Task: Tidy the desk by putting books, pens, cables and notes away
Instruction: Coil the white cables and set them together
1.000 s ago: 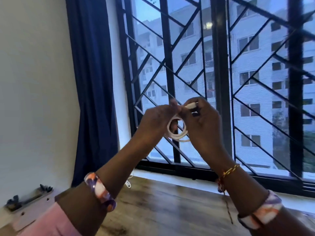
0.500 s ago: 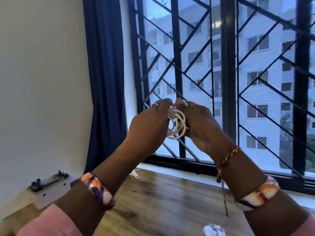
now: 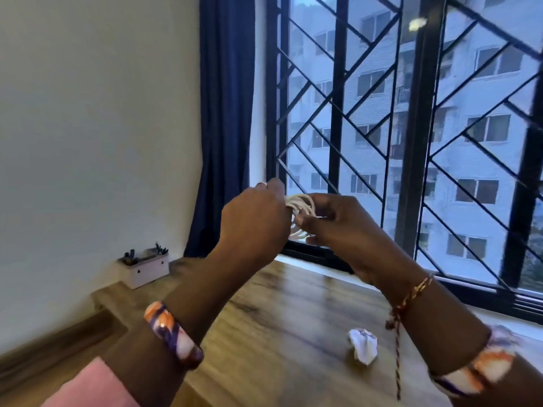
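A white cable (image 3: 302, 204) wound into a small coil hangs in the air above the wooden desk (image 3: 264, 324), in front of the window. My left hand (image 3: 255, 221) grips the coil's left side with curled fingers. My right hand (image 3: 335, 224) pinches the coil's right side, thumb across the loops. Most of the coil is hidden between the two hands. A crumpled white paper note (image 3: 363, 345) lies on the desk below my right forearm.
A white organiser box (image 3: 145, 268) with dark items in it stands at the desk's back left against the wall. A dark blue curtain (image 3: 226, 127) hangs beside the barred window (image 3: 411, 142). The window sill runs along the desk's far edge.
The view has turned left and down, so the organiser box and the crumpled paper have come into sight. Both hands keep hold of the coil, which looks more tightly wound.
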A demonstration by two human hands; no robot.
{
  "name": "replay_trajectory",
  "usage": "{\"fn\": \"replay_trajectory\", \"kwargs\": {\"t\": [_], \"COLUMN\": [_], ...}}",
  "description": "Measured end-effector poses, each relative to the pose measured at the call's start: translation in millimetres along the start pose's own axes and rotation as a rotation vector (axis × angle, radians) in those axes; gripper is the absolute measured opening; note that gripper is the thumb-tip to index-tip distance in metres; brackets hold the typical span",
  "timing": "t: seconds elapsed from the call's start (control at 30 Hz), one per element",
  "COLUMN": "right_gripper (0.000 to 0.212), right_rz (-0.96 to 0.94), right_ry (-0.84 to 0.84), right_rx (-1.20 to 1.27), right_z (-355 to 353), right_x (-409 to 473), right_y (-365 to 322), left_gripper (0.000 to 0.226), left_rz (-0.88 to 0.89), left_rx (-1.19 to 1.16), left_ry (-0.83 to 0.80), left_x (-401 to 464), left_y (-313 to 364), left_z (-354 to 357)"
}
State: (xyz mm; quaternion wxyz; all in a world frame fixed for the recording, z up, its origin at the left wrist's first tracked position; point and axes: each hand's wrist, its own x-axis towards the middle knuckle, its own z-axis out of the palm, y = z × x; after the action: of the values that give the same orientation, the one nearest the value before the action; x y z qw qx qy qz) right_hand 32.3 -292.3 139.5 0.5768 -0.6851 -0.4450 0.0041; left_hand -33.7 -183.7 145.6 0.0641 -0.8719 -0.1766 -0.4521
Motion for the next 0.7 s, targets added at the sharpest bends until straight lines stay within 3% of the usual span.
{"fn": "replay_trajectory", "kwargs": {"t": [0.13,0.37,0.47,0.63,0.7], "right_gripper": [0.019,0.021,0.02,0.017,0.019], "right_rz": [0.02,0.172,0.113,-0.061,-0.073], "right_ry": [-0.013,-0.211,-0.128,0.005,0.014], "right_rx": [-0.113,0.334,0.16,-0.482,-0.547], "right_z": [5,-4,-3,2,2], "right_x": [-42,-98,-111,-118,-123], "right_y": [-11,-40,-46,-40,-39], "left_gripper": [0.01,0.016,0.02,0.02,0.022], "left_rz": [0.012,-0.098,-0.083,0.019,0.017], "left_rx": [-0.031,-0.036,-0.018,0.007,0.002], "left_ry": [-0.074,-0.096,-0.125,-0.125,-0.125], "left_x": [-37,-81,-91,-109,-113], "left_y": [19,33,39,55,60], "left_z": [-35,-69,-77,-83,-84]}}
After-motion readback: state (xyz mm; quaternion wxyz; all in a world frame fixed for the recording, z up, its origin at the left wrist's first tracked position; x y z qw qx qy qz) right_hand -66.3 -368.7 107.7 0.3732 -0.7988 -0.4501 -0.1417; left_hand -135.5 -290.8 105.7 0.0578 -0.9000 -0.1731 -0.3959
